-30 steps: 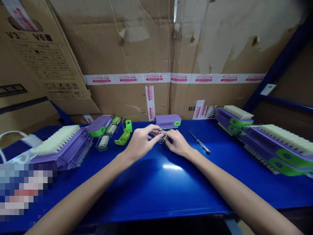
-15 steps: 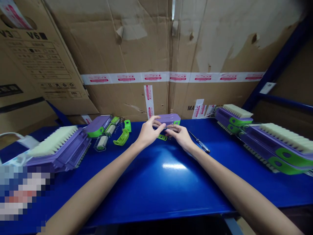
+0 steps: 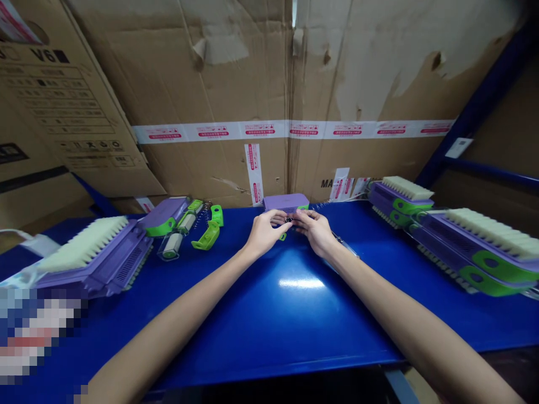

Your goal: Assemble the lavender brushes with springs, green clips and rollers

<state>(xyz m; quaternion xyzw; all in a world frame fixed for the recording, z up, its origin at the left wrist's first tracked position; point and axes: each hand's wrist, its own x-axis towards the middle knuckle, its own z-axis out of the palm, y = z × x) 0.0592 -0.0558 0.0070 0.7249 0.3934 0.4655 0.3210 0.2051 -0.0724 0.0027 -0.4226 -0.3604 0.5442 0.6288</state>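
My left hand (image 3: 267,230) and my right hand (image 3: 314,229) meet over the back middle of the blue table, fingertips pinched together. Between them is a thin, dark metal coil spring (image 3: 288,220), mostly covered by the fingers; fine coils also show to the right above my right hand. Just behind the hands lies a purple housing (image 3: 286,201) with a green end, its front partly hidden. A small green part (image 3: 283,237) peeks out below my left fingertips. A screwdriver (image 3: 346,246) lies beside my right wrist, which partly covers it.
To the left lie green end caps (image 3: 206,235), a purple housing (image 3: 166,216), clear-cased rollers (image 3: 172,245) and a purple brush unit (image 3: 96,252). Stacked purple-green brush units (image 3: 488,247) stand at the right. Cardboard (image 3: 219,168) walls the back; a blue post (image 3: 475,101) rises at right.
Both hands have drawn closer together, the right one slightly higher. The fine coils that stood upright by the hands now stretch rightward. The view has shifted a little.
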